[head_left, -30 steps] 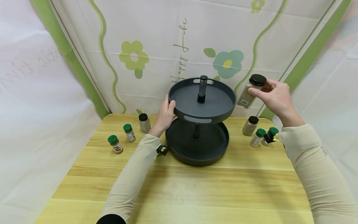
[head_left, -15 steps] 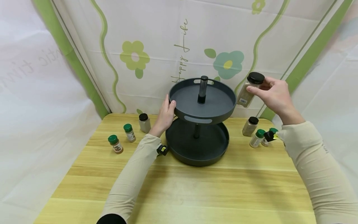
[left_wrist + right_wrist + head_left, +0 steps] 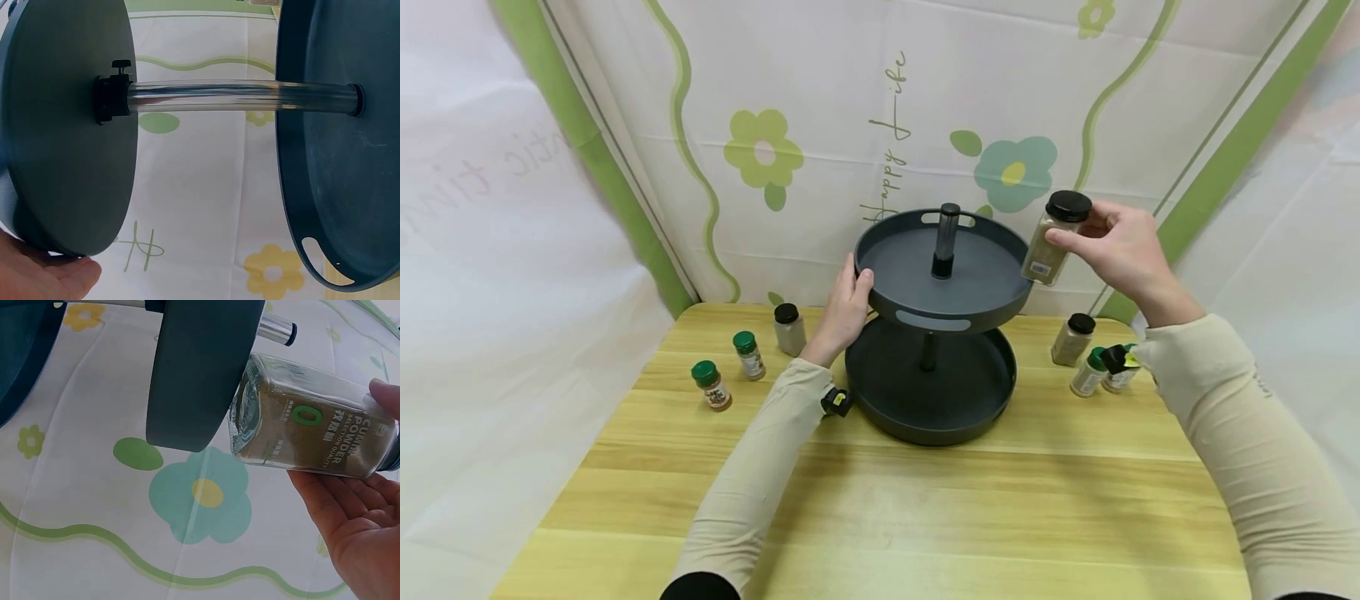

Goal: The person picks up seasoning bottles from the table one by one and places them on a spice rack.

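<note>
My right hand (image 3: 1123,250) grips a clear square spice jar (image 3: 1045,254) with a black lid, thumb on one side and fingers on the other. Brown powder fills most of it, and the print on its glass (image 3: 312,425) reads cumin powder. The jar tilts in the air, its base right at the right rim of the upper tier (image 3: 917,292) of a dark grey two-tier tray. My left hand (image 3: 842,317) holds that tier's left edge, its thumb in front; the other fingers are partly hidden. The lower tier (image 3: 932,429) rests on the wooden table (image 3: 880,517).
Left of the tray stand a black-lidded jar (image 3: 790,335) and two green-capped bottles, one white-labelled (image 3: 750,360) and one reddish (image 3: 715,392). On the right are another black-lidded jar (image 3: 1069,343) and two green-capped bottles (image 3: 1086,379). A flowered curtain (image 3: 820,67) hangs behind.
My right hand has carried the cumin jar leftward, from beside the tray to the upper tier's right rim. The left hand keeps its place on the tray.
</note>
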Demonstrator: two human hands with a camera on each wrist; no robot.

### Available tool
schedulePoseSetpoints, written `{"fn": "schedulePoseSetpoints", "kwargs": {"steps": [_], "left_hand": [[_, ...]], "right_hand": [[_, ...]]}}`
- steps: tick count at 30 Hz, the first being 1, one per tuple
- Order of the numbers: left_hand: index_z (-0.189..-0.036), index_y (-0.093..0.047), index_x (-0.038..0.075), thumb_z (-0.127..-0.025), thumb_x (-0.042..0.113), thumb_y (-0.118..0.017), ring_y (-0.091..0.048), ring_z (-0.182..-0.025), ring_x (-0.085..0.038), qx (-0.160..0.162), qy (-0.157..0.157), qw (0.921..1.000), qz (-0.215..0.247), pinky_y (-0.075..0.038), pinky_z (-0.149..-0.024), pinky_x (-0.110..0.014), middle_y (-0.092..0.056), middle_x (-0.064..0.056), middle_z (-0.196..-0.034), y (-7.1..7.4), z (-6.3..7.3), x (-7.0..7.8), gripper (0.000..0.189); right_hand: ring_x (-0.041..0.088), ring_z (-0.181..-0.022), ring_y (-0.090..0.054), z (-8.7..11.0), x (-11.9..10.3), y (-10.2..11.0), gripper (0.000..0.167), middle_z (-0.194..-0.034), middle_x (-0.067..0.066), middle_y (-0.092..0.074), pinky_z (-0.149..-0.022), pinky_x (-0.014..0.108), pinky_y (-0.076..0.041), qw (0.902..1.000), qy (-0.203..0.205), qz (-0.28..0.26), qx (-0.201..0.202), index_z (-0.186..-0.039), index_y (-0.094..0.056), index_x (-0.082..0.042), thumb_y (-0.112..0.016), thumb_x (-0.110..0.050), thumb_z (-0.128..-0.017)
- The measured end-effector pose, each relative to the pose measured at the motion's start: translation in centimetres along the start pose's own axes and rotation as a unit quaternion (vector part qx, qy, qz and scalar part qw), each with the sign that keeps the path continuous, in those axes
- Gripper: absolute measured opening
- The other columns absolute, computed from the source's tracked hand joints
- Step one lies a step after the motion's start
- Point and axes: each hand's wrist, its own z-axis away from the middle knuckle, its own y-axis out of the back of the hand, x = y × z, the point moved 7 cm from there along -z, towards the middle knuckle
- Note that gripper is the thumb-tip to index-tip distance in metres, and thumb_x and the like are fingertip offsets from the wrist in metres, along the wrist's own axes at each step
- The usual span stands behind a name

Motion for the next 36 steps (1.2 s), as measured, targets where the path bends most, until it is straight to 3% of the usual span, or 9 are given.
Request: {"fn": "schedulePoseSetpoints", "kwargs": {"steps": [9,36], "left_hand": [[-0.151,-0.001,0.001,-0.103,0.039,-0.028,-0.009,-0.142,-0.023,0.005,-0.017,0.9998,-0.001,-0.015,-0.113,-0.036,-0.006,-0.017,-0.156,0.3,-0.1,0.3,0.067],[-0.151,0.0,0.004,-0.104,0.036,-0.028,-0.008,-0.142,-0.021,-0.002,-0.007,1.0,-0.003,-0.015,-0.113,-0.035,-0.004,-0.015,-0.156,0.1,-0.1,0.3,0.064]], "right_hand": [[-0.001,-0.085,-0.06,-0.4,-0.7,-0.6,0.042,-0.091,-0.01,-0.066,-0.071,0.021,-0.042,0.9997,0.014,0.016,-0.012,-0.107,-0.068,-0.017,-0.073,-0.047,-0.079],[0.003,-0.087,-0.059,-1.0,-1.5,-2.0,0.042,-0.093,-0.004,-0.065,-0.072,0.021,-0.042,0.9993,0.024,-0.001,-0.027,-0.104,-0.067,-0.011,-0.072,-0.046,-0.081]]}}
